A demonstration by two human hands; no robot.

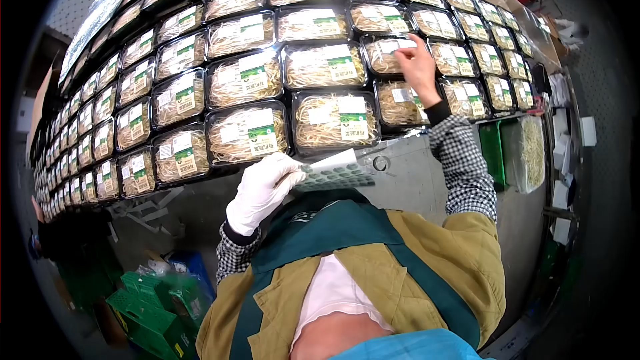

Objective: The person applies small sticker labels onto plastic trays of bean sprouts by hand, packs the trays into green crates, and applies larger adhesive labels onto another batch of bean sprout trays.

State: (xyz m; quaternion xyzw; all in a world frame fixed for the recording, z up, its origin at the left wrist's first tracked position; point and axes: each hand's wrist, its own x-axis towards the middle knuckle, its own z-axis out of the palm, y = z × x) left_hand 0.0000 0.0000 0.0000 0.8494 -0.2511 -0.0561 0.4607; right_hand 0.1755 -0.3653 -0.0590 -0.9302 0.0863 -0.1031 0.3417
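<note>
Gloved fingers point(291, 177) of the left hand point(259, 190) are closed on the edge of a sheet of green labels point(333, 170), held just off the near edge of the packed trays. On the right, the bare right hand point(419, 70) reaches over a tray of sprouts point(381, 60), thumb and fingers bent above its lid; whether they pinch or touch anything, I cannot tell. Just nearer lies another tray point(393, 108) with a white sticker point(403, 95). Left of it, a front-row tray point(335, 120) bears both a white and a green label. More trays run in rows to the far side and far left. Near right stand a green crate point(492, 153) and, beside it, a clear bag of sprouts point(532, 153); green baskets point(148, 317) sit near left.
</note>
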